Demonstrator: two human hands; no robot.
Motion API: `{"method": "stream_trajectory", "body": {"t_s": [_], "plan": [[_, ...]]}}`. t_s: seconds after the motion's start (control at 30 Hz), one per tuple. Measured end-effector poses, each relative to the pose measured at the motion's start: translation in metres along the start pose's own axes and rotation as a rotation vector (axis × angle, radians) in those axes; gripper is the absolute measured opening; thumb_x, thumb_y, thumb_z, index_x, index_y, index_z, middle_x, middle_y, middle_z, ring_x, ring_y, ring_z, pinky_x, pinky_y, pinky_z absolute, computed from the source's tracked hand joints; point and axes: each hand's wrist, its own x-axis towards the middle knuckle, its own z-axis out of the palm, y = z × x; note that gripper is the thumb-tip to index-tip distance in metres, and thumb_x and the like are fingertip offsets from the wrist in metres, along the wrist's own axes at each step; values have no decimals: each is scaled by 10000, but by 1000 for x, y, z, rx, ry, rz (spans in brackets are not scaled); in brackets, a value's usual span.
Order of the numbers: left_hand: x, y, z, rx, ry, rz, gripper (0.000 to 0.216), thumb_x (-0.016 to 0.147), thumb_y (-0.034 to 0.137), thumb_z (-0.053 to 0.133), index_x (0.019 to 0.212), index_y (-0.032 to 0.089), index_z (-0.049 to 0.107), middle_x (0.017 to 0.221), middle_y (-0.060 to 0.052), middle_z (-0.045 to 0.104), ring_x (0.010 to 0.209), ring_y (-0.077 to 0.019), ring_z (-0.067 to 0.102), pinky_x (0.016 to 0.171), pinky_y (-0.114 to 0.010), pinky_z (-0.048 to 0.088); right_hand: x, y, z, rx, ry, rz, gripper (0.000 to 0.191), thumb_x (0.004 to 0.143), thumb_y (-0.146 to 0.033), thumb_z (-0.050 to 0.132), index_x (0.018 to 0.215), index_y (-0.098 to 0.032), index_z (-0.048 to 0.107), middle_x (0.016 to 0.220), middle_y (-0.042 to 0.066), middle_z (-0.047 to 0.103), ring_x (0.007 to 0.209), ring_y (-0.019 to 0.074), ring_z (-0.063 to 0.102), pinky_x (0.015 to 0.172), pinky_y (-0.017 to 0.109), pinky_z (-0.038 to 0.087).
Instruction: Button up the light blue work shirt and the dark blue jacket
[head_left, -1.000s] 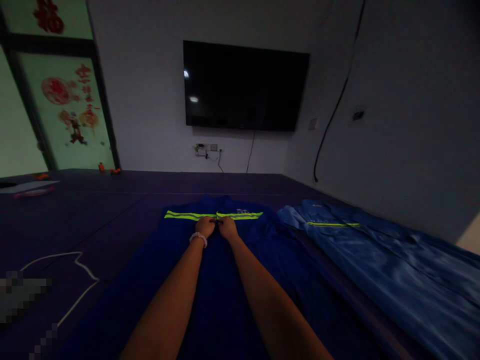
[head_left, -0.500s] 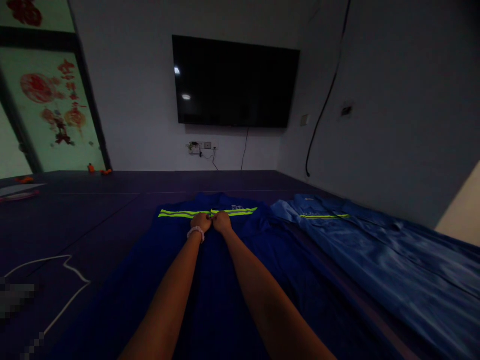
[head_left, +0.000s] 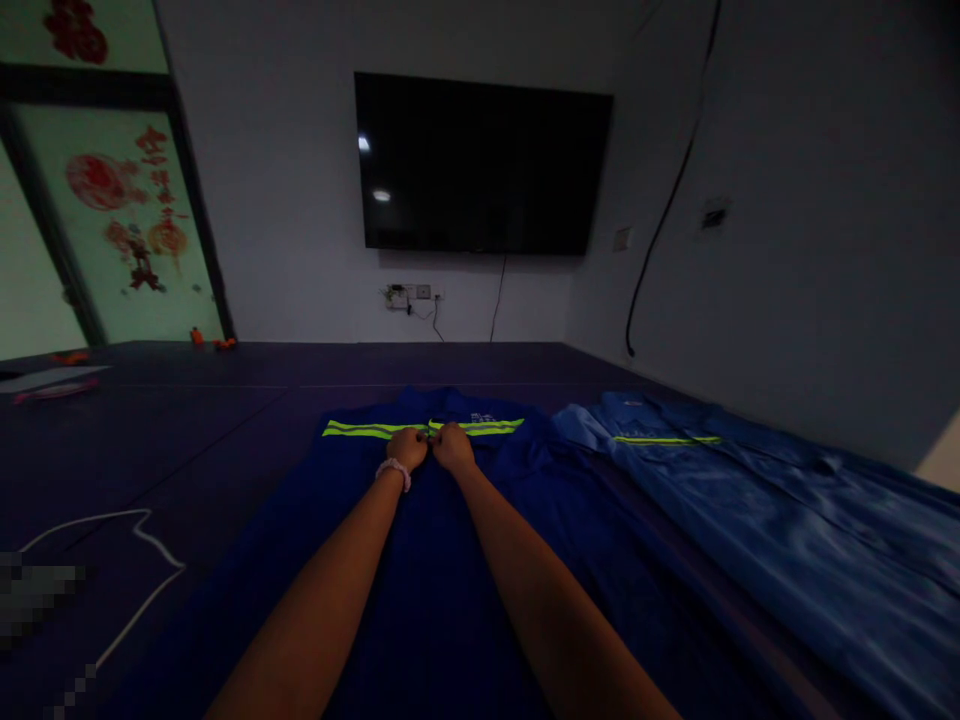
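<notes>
A dark blue work jacket [head_left: 450,560] lies spread front side up before me, its collar at the far end. A yellow-green reflective stripe crosses its chest. My left hand [head_left: 407,448], with a pale band round the wrist, is closed on the jacket's front edge at the stripe. Close beside it, my right hand [head_left: 452,447] pinches the facing edge. Both sets of fingertips meet at the middle of the chest; any button or fastener between them is too small to make out.
A lighter blue work garment [head_left: 720,520] with a yellow-green stripe lies to the right. On the left are a white cord [head_left: 161,550] and a blurred-out grey object [head_left: 37,595]. Small orange items [head_left: 225,344] sit near the door. A television [head_left: 480,170] hangs on the far wall.
My hands have drawn slightly apart at the jacket's front edges, with a dark gap now between the fingertips. The whole view has shifted a little, moving the room rightward.
</notes>
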Motion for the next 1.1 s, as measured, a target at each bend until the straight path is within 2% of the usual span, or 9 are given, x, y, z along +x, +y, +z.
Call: {"method": "stream_trajectory", "body": {"t_s": [0.6,0.9,1.1], "plan": [[1,0,3,-90,50,19,232,799,215,453,926,190,645,1006,-63,654,947,-165,580,762,-224,395,3,2,0,74,73,3,225,759,-87,471,786,-95,694,824,138,658,900,213,569,801,242,386],[0,-2,3,-127,49,24,221,806,235,464,919,181,646,955,-56,669,895,-149,587,714,-207,387,3,4,3,131,105,25,172,730,-92,523,770,-99,690,868,127,652,847,174,587,769,211,395],[1,-4,5,-124,29,35,168,758,266,542,857,191,656,905,-42,681,868,-158,591,685,-210,380,4,5,8,153,110,26,164,708,-69,534,744,-102,690,854,123,655,841,165,588,766,206,391]]}}
